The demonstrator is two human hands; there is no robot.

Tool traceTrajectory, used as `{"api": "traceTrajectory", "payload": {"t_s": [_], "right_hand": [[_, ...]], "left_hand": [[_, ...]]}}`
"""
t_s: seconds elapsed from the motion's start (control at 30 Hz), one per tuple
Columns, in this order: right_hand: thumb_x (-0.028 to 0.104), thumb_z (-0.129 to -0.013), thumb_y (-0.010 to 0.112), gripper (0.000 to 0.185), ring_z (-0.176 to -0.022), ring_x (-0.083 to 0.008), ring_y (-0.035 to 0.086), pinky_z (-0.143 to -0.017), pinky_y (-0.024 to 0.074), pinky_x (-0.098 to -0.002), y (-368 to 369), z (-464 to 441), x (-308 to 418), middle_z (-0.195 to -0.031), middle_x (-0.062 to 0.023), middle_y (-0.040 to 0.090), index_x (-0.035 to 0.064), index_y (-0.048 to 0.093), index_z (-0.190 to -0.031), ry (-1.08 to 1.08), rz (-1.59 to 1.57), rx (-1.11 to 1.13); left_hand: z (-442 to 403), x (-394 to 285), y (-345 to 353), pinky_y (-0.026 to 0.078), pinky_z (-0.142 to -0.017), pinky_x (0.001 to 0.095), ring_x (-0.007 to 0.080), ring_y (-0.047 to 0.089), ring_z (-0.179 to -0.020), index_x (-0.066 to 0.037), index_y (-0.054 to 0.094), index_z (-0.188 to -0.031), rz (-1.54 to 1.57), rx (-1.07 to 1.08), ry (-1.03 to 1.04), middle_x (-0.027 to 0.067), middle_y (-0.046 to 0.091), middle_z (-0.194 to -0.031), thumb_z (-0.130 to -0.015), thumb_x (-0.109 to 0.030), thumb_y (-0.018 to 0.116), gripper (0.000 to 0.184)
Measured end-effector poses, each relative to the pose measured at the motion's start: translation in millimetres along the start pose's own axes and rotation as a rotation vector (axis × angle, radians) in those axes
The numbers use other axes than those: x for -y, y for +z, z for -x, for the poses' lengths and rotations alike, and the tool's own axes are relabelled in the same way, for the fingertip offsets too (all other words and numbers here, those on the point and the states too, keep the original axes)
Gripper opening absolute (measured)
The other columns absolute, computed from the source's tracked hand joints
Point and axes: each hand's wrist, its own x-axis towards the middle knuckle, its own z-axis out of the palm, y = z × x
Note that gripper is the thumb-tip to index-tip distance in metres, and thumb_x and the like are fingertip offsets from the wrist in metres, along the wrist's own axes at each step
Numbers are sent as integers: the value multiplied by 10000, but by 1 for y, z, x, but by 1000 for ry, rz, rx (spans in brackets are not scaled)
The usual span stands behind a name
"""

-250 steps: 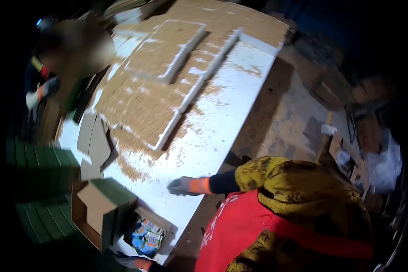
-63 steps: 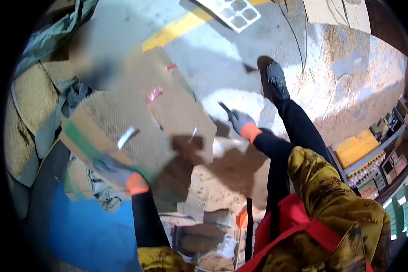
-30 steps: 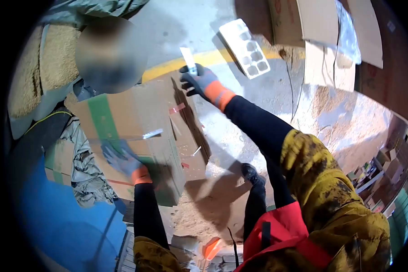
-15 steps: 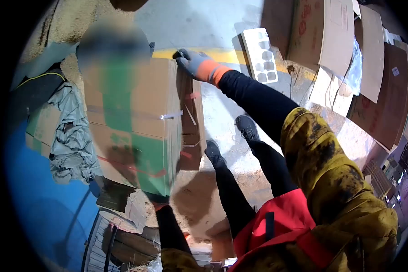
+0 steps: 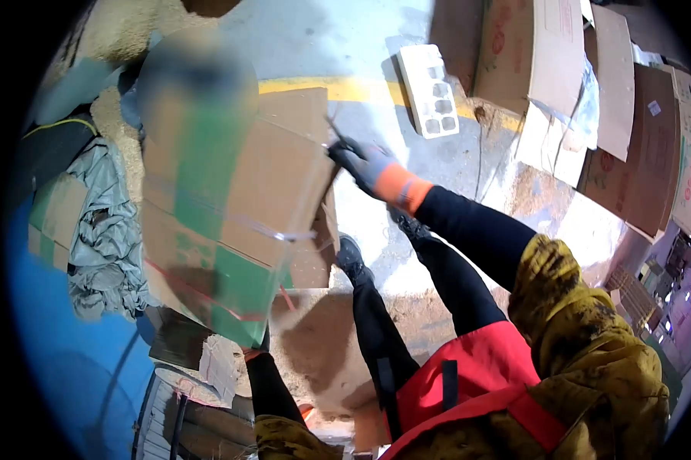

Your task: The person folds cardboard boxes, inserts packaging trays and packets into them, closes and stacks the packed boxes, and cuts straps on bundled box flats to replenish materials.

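Note:
A bundle of flattened cardboard boxes [image 5: 230,192] with a broad green stripe stands tilted at the left, crossed by a clear strap [image 5: 261,228] and a red strap [image 5: 207,297]. My right hand [image 5: 372,167], in a grey glove with an orange cuff, is beside the bundle's upper right edge. Its fingers are closed on a thin dark tool [image 5: 332,126] that points up and left. Only a sliver of my left hand's cuff [image 5: 252,353] shows at the bundle's lower corner; the fingers are hidden behind the cardboard.
A white tray with round hollows [image 5: 428,90] lies on the floor by a yellow line [image 5: 299,83]. Large cardboard boxes [image 5: 514,57] stand at the right. Crumpled grey sheeting [image 5: 106,245] and a blue surface [image 5: 77,368] are at the left. A blurred area covers the bundle's top.
My left hand has gone from the cardboard's face to its lower corner, and the bundle has been tilted up. My right hand has moved down and right since half a second ago.

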Motion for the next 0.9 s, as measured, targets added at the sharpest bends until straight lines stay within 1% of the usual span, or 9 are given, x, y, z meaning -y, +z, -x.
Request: {"api": "traceTrajectory", "payload": {"t_s": [0.1, 0.13, 0.2, 0.3, 0.47, 0.6, 0.73, 0.8, 0.9], "right_hand": [[304, -936, 409, 338, -914, -146, 567, -722, 475, -284, -11, -6, -8, -1086, -39, 610, 103, 618, -1109, 232, -409, 9], [321, -923, 409, 345, -861, -161, 551, -713, 464, -288, -16, -18, -6, -1031, -51, 598, 145, 596, -1153, 300, -483, -3], [79, -903, 437, 299, -923, -250, 609, -832, 512, -333, -31, -48, 28, -1075, -142, 603, 49, 567, -1170, 590, -576, 30], [150, -865, 549, 295, -867, -247, 615, -789, 502, -335, 0, -74, 20, -1059, -168, 625, 28, 576, -1132, 377, -558, 126], [202, -869, 568, 394, -1137, -235, 523, -946, 417, -330, 34, -37, 4, -1246, -182, 551, 42, 542, -1229, 23, -583, 18], [230, -878, 573, 460, -1257, -283, 428, -1033, 341, -351, -32, 52, 46, -1330, -158, 489, 50, 498, -1295, -322, -151, 171], [237, -889, 585, 472, -1218, -214, 462, -994, 385, -344, -60, 159, 52, -1328, -115, 496, 57, 487, -1314, -247, -189, 17], [247, -926, 561, 449, -1130, -151, 510, -947, 422, -308, -64, 219, 41, -1271, -70, 537, 54, 485, -1324, 216, -847, 0], [251, -950, 534, 397, -1026, -110, 551, -889, 456, -282, -137, 325, 107, -1184, -46, 590, 60, 522, -1298, 430, -1059, -161]], "left_hand": [[-10, -9, -12, 268, -1075, 389, 267, 340, -1289, -61, 322, -1406, 17, 1, 43, 126, 360, -1414, -949, -229, 440, 500], [-12, -11, -15, 270, -1074, 388, 266, 343, -1286, -60, 324, -1405, 18, 5, 52, 125, 363, -1411, -949, -228, 440, 499], [-18, -14, -18, 275, -1071, 386, 264, 348, -1281, -60, 329, -1401, 32, 20, 61, 124, 369, -1405, -949, -227, 441, 495], [-17, -10, -24, 282, -1066, 383, 261, 357, -1273, -58, 335, -1397, 42, 49, 61, 123, 377, -1397, -949, -225, 442, 489], [9, -9, -20, 294, -1058, 377, 256, 371, -1259, -56, 347, -1388, 51, 86, 97, 120, 392, -1384, -949, -221, 444, 480], [60, 4, -23, 303, -1052, 372, 252, 382, -1248, -54, 355, -1382, 35, 118, 125, 117, 403, -1373, -948, -219, 445, 472], [138, -4, -15, 312, -1045, 368, 248, 393, -1237, -53, 364, -1376, -46, 203, 187, 115, 414, -1362, -948, -216, 447, 465], [184, -20, -6, 317, -1042, 365, 245, 398, -1232, -52, 369, -1372, -113, 267, 242, 114, 420, -1357, -948, -215, 448, 461], [254, -55, 16, 324, -1037, 362, 242, 406, -1224, -50, 375, -1367, -232, 397, 351, 112, 429, -1349, -948, -213, 449, 456]]}}
